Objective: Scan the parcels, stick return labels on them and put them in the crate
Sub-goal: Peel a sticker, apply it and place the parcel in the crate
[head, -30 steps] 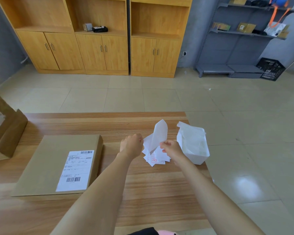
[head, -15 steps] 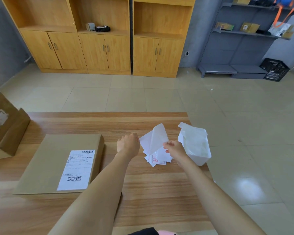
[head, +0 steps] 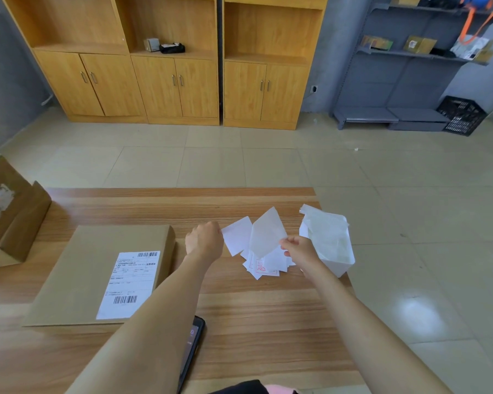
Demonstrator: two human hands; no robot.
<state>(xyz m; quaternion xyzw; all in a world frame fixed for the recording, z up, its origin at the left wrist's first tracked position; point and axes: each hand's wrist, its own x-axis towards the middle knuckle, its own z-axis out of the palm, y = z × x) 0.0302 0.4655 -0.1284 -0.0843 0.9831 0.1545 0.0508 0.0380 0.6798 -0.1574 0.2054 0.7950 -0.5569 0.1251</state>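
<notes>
Wooden counter (head: pixel 254 308) carries a flat parcel (head: pixel 77 274) at left. Right of it, the left hand (head: pixel 205 241) pinches a white return label (head: pixel 236 236); the right hand (head: pixel 299 248) pinches a translucent sheet (head: pixel 266 231) above the loose label pile (head: pixel 264 268).

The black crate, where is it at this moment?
In the head view, the black crate stands on the floor at far right, beside the grey shelving.
</notes>
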